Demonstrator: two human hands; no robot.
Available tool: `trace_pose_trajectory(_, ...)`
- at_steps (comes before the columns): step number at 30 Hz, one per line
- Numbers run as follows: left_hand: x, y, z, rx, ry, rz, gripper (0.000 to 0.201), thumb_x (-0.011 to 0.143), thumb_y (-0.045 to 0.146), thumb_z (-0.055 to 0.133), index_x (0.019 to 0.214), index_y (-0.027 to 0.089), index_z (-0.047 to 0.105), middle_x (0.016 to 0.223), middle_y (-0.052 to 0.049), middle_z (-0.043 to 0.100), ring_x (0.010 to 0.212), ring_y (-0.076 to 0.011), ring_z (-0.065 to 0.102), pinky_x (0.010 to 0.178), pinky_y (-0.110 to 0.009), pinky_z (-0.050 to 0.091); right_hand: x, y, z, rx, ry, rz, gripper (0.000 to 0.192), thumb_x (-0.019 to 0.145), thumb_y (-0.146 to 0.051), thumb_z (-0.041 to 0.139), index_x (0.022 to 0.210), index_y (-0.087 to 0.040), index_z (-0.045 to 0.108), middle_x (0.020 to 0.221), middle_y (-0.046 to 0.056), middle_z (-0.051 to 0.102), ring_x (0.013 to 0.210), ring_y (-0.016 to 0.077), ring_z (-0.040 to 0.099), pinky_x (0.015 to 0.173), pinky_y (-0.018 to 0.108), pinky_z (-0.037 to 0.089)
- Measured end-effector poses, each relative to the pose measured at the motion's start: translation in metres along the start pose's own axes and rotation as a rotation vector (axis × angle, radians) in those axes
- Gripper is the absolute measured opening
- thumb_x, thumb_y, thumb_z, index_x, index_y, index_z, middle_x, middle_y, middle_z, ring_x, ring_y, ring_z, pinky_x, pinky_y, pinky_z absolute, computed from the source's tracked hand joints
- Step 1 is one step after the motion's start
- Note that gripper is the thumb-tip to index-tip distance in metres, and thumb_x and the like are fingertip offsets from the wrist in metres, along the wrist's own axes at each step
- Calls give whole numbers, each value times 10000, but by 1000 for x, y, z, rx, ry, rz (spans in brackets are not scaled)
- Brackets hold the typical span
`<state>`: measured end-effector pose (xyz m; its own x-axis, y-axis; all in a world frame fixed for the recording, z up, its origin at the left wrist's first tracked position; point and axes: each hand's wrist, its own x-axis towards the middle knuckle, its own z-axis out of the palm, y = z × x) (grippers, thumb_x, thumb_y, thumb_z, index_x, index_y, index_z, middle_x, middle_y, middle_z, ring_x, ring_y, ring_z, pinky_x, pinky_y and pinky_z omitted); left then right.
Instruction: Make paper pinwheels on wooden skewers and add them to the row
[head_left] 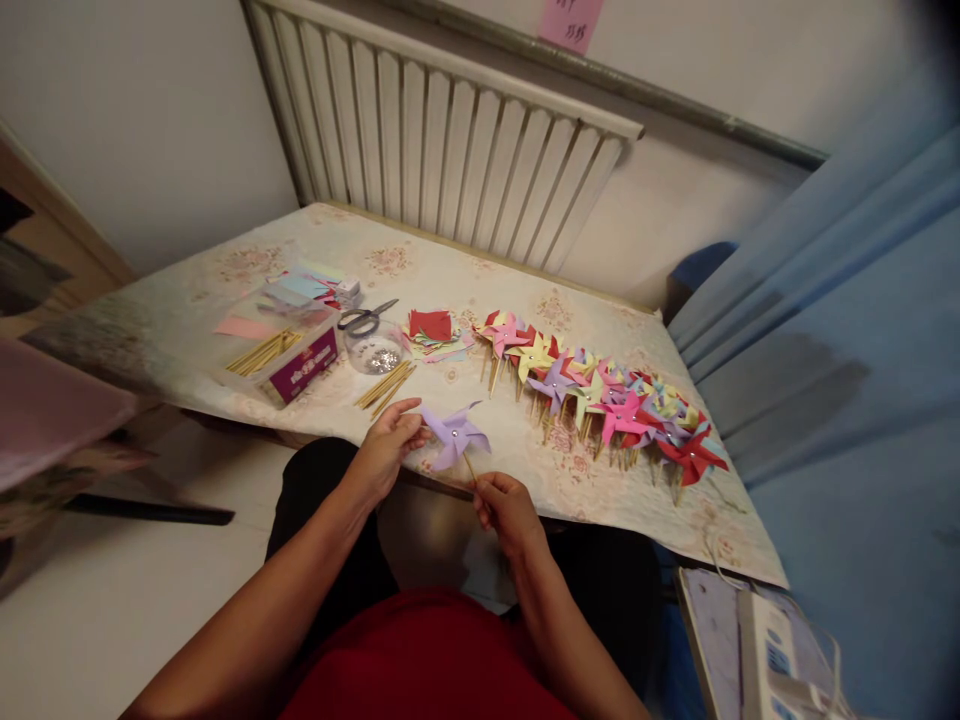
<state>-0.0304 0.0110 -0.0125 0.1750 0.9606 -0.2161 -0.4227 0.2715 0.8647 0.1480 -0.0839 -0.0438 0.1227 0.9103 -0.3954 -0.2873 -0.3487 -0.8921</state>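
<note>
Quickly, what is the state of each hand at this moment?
Left hand: partly curled, at the edge of the lavender paper pinwheel; whether it pinches the paper cannot be told.
Right hand: closed, holding the pinwheel's thin stick.

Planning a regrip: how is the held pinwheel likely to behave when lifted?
The pinwheel is probably light: thin-looking blades on a slim stick. The curved blades look flexible and may crease if squeezed. The stick looks straight, so it's likely fairly stiff in the right hand.
</note>
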Motion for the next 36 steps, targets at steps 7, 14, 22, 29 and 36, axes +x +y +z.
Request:
trace_pose_trajectory(7,0,-4,-3,45,-9,-25,529,651,347,792,1094,144,588,778,-16,663,656,-112,619,650,-235,464,2,4,-2,-10,7,-16,234,665,-373,685,701,-149,630,483,-51,548,342,54,381,339,186,243)
trace_pose_trajectory(14,-11,-16,-3,158,-158,-299,451,717,531,708,904,131,617,765,-65,677,616,-143,633,597,-257,451,4,2,-4,-28,83,-45,233,666,-377,661,712,-154,615,492,-52,557,341,53,383,350,187,260)
trace_pose_trajectory(22,-15,-25,9,223,-285,-334,276,715,384,699,770,147,569,657,-57,676,502,-99,556,535,-216,376,3,0,-4,-68,109,-51,233,671,-386,639,708,-162,589,486,-54,550,342,58,385,357,191,260)
trace_pose_trajectory(29,-10,-33,9,352,-303,-282,115,742,272,542,758,158,547,523,15,593,400,-67,426,441,-197,258,4,1,-5,-94,111,-53,244,660,-403,628,697,-164,594,478,-54,551,330,58,377,354,202,251)
trace_pose_trajectory(36,-12,-31,10,385,-303,-267,121,771,293,528,777,172,526,486,41,545,351,-58,366,407,-201,208,5,2,-4,-113,113,-53,232,676,-395,620,705,-166,601,486,-56,549,336,61,376,356,203,254)
